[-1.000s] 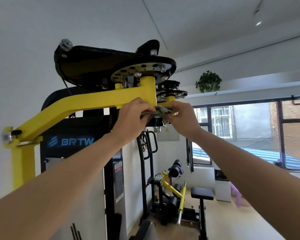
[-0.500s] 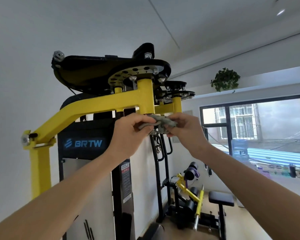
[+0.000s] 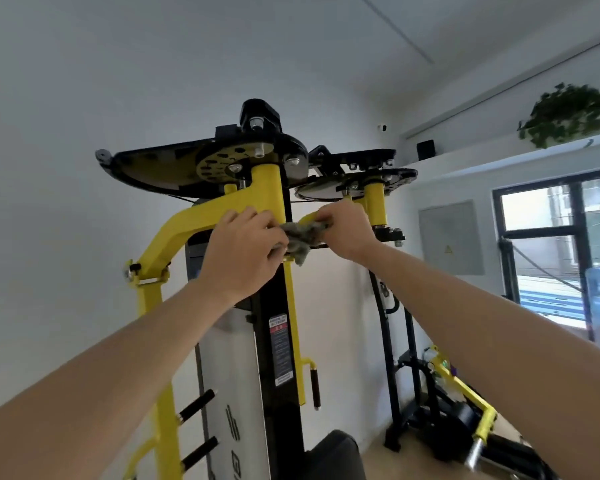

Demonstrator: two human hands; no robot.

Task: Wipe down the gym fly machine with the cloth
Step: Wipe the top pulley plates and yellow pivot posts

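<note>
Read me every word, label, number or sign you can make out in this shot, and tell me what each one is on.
Nothing reads clearly here.
Sticker on the black upright: red header, fine print, too small to read.
White cover: dark lettering at its lower end, blurred and cut off.
Grey wall panel: yellow warning triangle, no words.
Perforated disc: no digits legible.

Much of cloth (image 3: 305, 238) behind fingers (image 3: 269, 233); plant (image 3: 565, 112) blurred

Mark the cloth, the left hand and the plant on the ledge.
cloth (image 3: 303, 239), head view, on its bunched grey middle.
left hand (image 3: 243, 252), head view, on the back of the hand.
plant (image 3: 565, 114), head view, on its leaves.
</note>
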